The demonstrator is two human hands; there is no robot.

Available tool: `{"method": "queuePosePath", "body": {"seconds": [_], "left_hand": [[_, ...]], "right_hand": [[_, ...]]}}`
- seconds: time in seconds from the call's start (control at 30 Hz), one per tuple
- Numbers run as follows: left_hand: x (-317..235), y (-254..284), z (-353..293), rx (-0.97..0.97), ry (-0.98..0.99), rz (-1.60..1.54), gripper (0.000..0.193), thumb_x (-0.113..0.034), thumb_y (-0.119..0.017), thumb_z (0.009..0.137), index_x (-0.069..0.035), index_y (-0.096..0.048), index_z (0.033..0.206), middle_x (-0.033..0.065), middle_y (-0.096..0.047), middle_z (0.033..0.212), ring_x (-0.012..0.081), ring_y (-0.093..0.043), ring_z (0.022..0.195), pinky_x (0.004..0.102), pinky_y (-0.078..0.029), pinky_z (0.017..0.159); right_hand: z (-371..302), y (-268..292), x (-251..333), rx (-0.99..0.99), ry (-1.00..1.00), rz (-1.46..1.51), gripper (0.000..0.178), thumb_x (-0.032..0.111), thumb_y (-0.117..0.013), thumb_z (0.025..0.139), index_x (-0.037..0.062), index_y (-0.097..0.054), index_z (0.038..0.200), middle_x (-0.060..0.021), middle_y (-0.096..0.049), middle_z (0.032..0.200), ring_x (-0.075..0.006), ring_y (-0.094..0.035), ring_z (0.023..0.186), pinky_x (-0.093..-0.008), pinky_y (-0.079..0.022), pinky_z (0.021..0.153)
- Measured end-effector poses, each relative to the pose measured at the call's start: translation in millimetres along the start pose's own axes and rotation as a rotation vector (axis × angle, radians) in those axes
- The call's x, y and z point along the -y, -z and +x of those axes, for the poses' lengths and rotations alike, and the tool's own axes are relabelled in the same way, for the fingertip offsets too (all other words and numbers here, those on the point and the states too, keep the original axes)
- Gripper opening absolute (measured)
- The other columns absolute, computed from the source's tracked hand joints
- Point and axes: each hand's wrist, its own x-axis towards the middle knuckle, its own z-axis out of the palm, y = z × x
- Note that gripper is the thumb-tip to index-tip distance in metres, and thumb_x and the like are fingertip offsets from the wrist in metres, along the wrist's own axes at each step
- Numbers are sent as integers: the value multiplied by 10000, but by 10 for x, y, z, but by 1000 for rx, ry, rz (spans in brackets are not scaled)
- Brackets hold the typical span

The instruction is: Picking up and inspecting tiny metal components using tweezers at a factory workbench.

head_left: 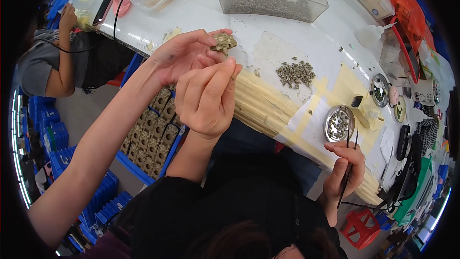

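Observation:
My left hand point(205, 97) is closed in a pinch, fingertips just under a small camouflage-patterned part point(223, 42). Whether it grips that part or a tiny dark piece is unclear. Another person's bare arm comes in from the lower left, and that person's hand point(184, 52) holds the part up from the left. At the right, my right hand point(346, 170) is shut on dark tweezers point(346, 180), their tips close to a round metal dish point(327, 132) of small metal pieces. A loose pile of similar pieces point(295, 74) lies on the table.
A clear plastic box point(270, 13) of small metal pieces stands at the back. Blue trays of camouflage-patterned parts point(152, 136) sit below left. Yellowish taped strips point(261, 97) line the table's front edge. A person in grey point(40, 69) sits far left; a red stool point(360, 229) stands lower right.

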Motion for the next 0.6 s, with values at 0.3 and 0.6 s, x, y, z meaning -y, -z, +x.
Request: {"method": "queuePosePath", "body": {"seconds": [0.3,0.6], "left_hand": [[-30,-32,-9,-27,-15,20,202,-81,-803,719,-58,-740,910,10,-639,780,172,-561,685,278,-453,602],[-53,-25,-5,-11,-10,2,203,-51,-794,732,-41,-731,924,27,-646,785,180,-566,679,275,-457,598]], "right_hand": [[-2,-6,0,-7,-1,16,256,232,-546,967,-18,-584,931,-205,-660,837,-223,-617,770,-302,-475,702],[-13,32,23,50,-47,-25,275,248,-512,987,-19,-561,940,-183,-642,842,-236,-615,807,-333,-478,768]]}}
